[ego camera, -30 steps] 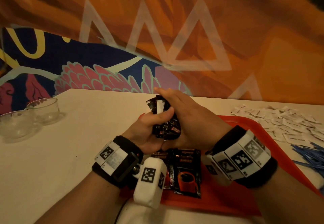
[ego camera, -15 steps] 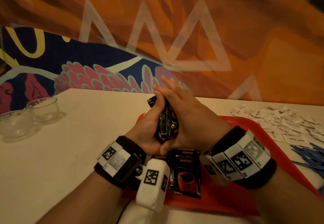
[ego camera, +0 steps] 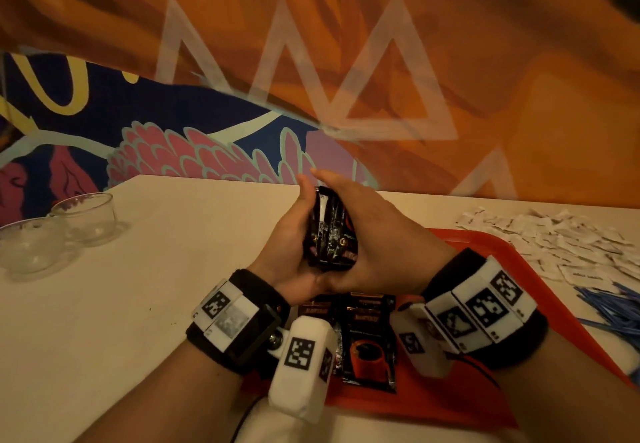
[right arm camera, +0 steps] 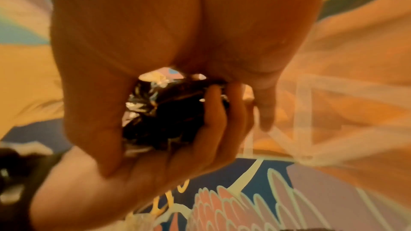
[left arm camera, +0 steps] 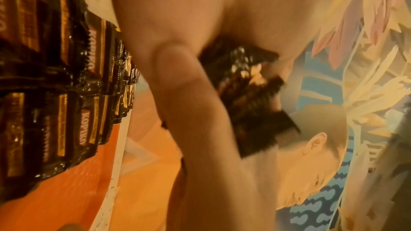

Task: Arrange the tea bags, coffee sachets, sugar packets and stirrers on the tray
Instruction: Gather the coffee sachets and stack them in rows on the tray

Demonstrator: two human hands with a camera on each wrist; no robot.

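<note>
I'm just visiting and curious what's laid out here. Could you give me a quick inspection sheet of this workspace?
Surface: pale table with a red tray at the near edge.
Job's things: bundle of coffee sachets held above the tray; more sachets flat on it; white packets and blue stirrers on the table to the right.
Clutter: two glass bowls at far left.
Grippers: left hand and right hand press the bundle between their palms.
Cables: thin dark lead near the left wrist.
Surroundings: painted mural wall.
</note>
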